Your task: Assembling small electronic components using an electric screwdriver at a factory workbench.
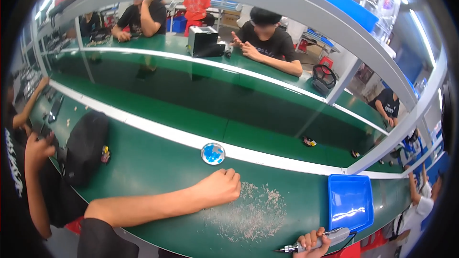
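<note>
My left hand (217, 187) rests on the green bench top (158, 150), fingers curled into a loose fist. Its palm side is turned away, so anything inside is hidden. Beside its fingertips spreads a thin scatter of tiny pale pieces (256, 212), perhaps small screws. At the bench's near edge, my right hand (313, 243) is wrapped around a grey electric screwdriver (337, 235) with a metal tip pointing left. Just beyond my left hand stands a round metal dish (213, 154) with small blue pieces in it.
A blue plastic tray (351, 181) stands at the right. A black bag-like thing (86, 148) lies left, near a co-worker's hand (39, 150). Beyond the white rail (143, 126) runs a dark belt carrying a small part (310, 141). A grey frame post (377, 150) rises at the right.
</note>
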Available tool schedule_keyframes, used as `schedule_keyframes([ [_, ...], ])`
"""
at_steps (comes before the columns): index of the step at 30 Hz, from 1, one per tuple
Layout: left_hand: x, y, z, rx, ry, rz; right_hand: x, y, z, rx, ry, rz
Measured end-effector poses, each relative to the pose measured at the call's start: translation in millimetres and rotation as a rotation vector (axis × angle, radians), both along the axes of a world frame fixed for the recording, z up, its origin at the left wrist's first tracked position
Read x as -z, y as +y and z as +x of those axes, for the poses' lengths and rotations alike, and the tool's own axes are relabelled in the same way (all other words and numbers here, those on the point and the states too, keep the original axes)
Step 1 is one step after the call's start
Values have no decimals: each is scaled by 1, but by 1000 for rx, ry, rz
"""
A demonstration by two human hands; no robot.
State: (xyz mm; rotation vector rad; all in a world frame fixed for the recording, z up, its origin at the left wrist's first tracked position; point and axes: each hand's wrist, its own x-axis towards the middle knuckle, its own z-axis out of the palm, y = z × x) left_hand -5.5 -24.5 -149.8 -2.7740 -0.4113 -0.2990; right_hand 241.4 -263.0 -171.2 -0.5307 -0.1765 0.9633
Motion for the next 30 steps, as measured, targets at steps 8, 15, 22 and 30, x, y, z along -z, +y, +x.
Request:
schedule_keyframes([
  [8, -4, 16, -6, -14, -24, -253, -3, 6, -1, 38, -21, 12],
  [15, -2, -5, -7, 25, -56, -224, -1, 6, 0, 12, -17, 4],
  [22, 6, -17, 2, 4, 20, -9, -1, 4, -1, 29, 17, 3],
  [30, 6, -12, 12, -47, 57, 38, -6, 8, -4, 13, 0, 22],
])
